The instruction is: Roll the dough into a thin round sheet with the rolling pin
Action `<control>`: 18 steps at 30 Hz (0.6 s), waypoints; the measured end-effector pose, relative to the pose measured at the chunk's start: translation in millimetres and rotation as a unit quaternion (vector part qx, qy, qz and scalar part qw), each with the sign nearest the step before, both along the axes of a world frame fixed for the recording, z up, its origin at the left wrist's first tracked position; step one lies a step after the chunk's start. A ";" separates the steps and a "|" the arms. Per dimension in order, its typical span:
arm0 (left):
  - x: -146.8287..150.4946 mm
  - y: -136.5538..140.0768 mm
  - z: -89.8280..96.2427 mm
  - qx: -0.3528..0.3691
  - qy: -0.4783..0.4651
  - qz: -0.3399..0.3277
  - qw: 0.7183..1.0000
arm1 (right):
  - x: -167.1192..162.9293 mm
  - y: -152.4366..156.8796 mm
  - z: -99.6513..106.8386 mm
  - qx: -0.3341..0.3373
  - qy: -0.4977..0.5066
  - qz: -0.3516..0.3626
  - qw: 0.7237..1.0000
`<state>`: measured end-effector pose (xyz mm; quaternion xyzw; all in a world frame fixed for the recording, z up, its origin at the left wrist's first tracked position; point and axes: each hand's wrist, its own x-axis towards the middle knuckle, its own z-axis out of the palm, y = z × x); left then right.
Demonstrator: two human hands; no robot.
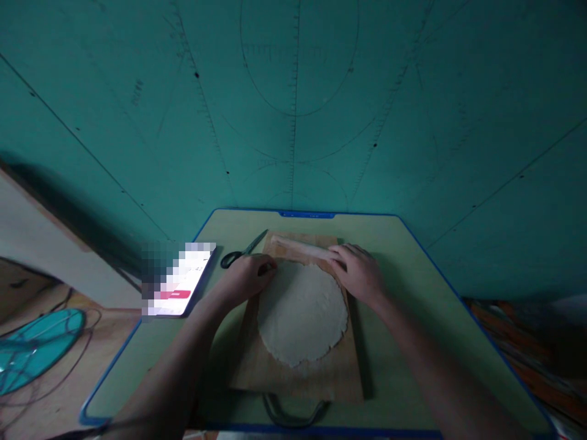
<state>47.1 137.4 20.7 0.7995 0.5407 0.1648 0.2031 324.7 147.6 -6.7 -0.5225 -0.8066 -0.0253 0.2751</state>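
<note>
A wide, flat round of pale dough [302,315] with ragged edges lies on a wooden cutting board [298,382]. My left hand [250,278] is at the dough's upper left edge, fingers curled and their tips pinched at the rim. Across the far end of the board rests a pale rolling pin [302,247], slightly slanted. Its right end is in the fingers of my right hand [360,272], just beyond the dough's upper right edge. Dark-handled scissors [233,258] lie beside the board, close to my left hand, with the blades pointing away.
Everything stands on a small pale table [403,366] with a blue rim and a dark handle [296,421] at its near edge. A lit tablet or phone [183,284], partly pixelated, leans at the left. Behind rises a green wall [293,134]; cables and a turquoise round object [41,348] are lower left.
</note>
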 end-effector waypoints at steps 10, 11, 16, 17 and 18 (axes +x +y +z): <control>2.1 1.7 -6.2 0.048 -0.060 -0.028 0.997 | -0.5 -0.6 0.3 -0.006 -0.004 -0.005 1.000; 2.7 1.3 -6.0 0.039 -0.067 -0.028 0.997 | -0.5 -0.6 0.2 -0.007 -0.004 -0.005 1.000; 5.9 -1.4 -3.1 -0.007 -0.095 -0.006 0.995 | -0.3 0.4 -1.0 -0.008 0.001 0.001 1.000; 6.5 -1.8 -2.5 -0.011 -0.100 -0.003 0.995 | -0.2 0.6 -1.2 -0.007 0.004 0.002 1.000; 7.1 -2.1 -2.0 -0.011 -0.105 0.000 0.994 | -0.1 0.8 -1.3 -0.006 0.005 0.003 1.000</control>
